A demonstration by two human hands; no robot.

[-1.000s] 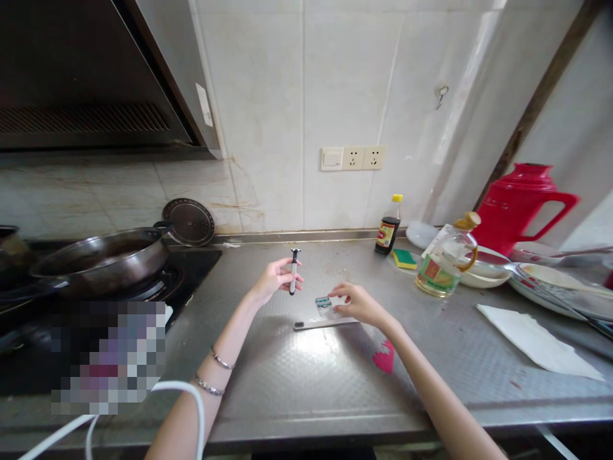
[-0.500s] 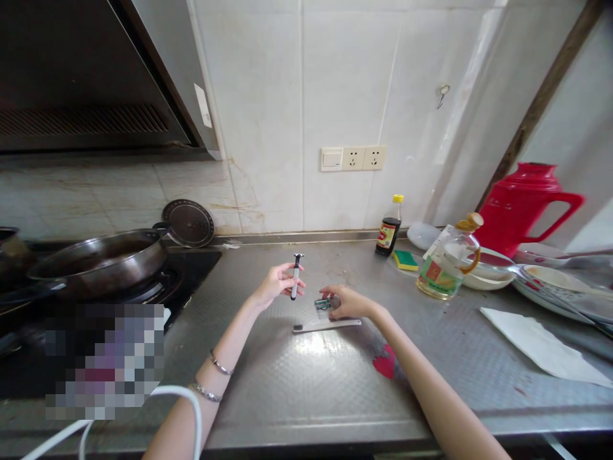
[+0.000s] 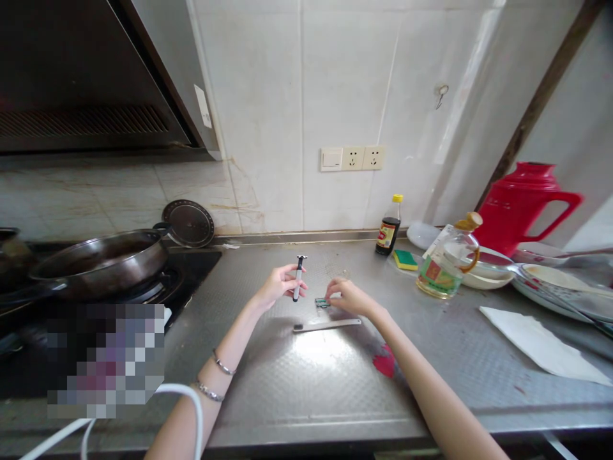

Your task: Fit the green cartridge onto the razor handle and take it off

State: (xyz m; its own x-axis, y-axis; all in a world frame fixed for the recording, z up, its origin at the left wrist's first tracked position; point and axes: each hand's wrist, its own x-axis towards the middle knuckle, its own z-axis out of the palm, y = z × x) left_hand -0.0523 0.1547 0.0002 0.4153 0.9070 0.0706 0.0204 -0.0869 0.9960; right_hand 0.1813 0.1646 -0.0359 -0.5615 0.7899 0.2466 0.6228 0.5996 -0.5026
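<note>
My left hand (image 3: 282,284) grips a razor (image 3: 297,281) by its grey-and-black handle. The razor is upright, with its head at the top. To its right, my right hand (image 3: 348,296) is closed, with curled fingertips at the right end of a small clear pack of green-and-dark razor cartridges (image 3: 322,303). The fingers partly hide this pack. Just below both hands, a white toothbrush (image 3: 330,325) with dark bristles lies flat on the metal counter (image 3: 268,390).
A pan (image 3: 105,255) sits on the stove at left. Along the right stand a soy sauce bottle (image 3: 387,230), a sponge (image 3: 405,260), an oil jug (image 3: 443,271), a red thermos (image 3: 517,204) and dishes. A white paper (image 3: 541,345) and a red patch (image 3: 384,363) lie nearer.
My right hand has shifted slightly up, and its fingers have drawn closer together. The cartridge pack looks flatter. The razor has moved slightly right and down in my left hand.
</note>
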